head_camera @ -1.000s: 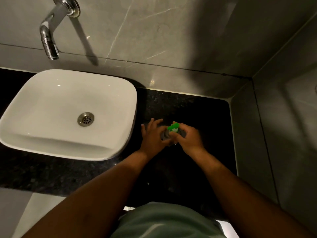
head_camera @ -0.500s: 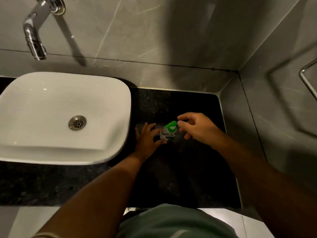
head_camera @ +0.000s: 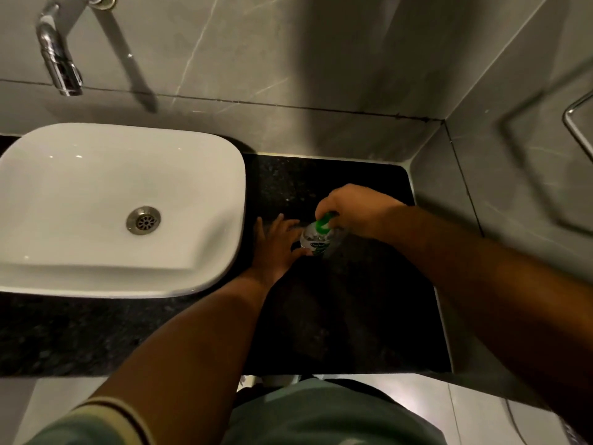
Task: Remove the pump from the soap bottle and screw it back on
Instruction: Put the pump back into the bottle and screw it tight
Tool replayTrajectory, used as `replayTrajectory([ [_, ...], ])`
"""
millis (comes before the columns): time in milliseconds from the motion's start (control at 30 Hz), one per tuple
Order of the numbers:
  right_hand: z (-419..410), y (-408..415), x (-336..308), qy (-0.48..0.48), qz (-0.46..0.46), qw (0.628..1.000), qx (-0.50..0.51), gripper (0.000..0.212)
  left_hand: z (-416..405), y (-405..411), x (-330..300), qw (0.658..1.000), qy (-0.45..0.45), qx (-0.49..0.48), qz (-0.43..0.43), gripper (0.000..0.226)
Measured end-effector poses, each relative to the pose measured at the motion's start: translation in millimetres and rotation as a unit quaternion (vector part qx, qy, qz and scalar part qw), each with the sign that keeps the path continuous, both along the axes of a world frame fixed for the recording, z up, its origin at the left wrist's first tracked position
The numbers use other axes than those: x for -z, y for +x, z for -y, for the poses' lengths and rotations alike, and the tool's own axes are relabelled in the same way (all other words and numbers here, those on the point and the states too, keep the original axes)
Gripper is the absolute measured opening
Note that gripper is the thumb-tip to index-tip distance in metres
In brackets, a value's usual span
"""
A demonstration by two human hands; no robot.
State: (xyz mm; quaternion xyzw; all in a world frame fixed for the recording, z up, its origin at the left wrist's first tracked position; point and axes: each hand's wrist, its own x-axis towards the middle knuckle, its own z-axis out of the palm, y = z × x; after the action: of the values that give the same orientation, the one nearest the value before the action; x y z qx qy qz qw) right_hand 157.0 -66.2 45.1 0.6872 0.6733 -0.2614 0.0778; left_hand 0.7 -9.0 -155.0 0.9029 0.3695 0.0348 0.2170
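Grey marble-veined wall tiles (head_camera: pixel 288 59) met in a corner above the black speckled counter (head_camera: pixel 353 316). A white basin (head_camera: pixel 80 187) filled the counter's left end under a chrome tap (head_camera: pixel 57 65). Light was dim, shadows long.

Soap bottle (head_camera: pixel 316 241) label — illegible

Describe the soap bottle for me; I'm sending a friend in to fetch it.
Start at the white sink and look right, onto the dark countertop. The soap bottle stands there between the left hand and right hand. It is small and clear, topped by a bright green pump.
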Motion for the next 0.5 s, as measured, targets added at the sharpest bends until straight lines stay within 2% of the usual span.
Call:
replayTrajectory([
  [100,-6.1,6.8,-3.8,0.0,0.049,0.988,-0.144,0.034,0.2,-0.2,0.0,1.0,0.003,0.001,0.002,0.055],
  [233,-12.5,11.4,-9.2,0.014,0.055,0.967,-0.248,0.033,0.4,-0.6,-1.0,1.0,-0.003,0.003,-0.001,0.056],
  [500,-18.8,18.9,-7.6,0.012,0.041,0.949,-0.314,0.03,-1.0,-0.7,-1.4,1.0,-0.008,0.007,0.002,0.056],
])
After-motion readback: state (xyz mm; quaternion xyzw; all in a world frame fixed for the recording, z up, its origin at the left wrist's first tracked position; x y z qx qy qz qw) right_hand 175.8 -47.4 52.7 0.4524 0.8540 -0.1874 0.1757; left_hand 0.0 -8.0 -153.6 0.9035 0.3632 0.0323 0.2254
